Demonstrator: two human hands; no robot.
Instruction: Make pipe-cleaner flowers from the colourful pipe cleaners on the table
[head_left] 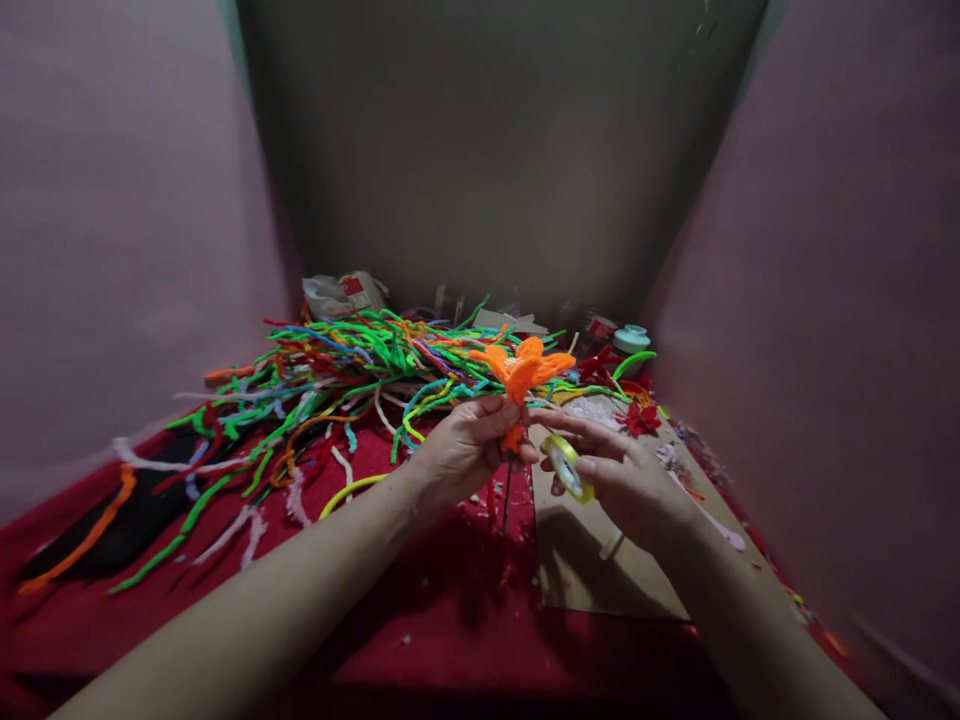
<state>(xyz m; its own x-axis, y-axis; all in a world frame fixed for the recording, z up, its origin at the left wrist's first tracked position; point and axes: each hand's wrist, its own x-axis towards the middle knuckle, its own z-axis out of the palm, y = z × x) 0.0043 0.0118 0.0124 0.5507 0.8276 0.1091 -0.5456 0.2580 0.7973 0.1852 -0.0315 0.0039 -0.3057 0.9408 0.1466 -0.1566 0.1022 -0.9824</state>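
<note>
Above the dark red cloth (420, 635), at centre, the left hand (469, 435) is closed in a pinch around the base of an orange fuzzy flower with broad petals (525, 370), its thin dark stem (508, 497) pointing down. Immediately right, the partly curled right hand (622, 470) holds a yellow ring-shaped tape roll (583, 484); fingertip contact with the flower cannot be confirmed. Multicoloured fuzzy strips (386, 348) lie heaped far left; a flat brown board (585, 578) lies near right.

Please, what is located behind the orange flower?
Behind the orange flower lies a pile of multicoloured pipe cleaners; what the flower and the left hand cover cannot be seen.
</note>
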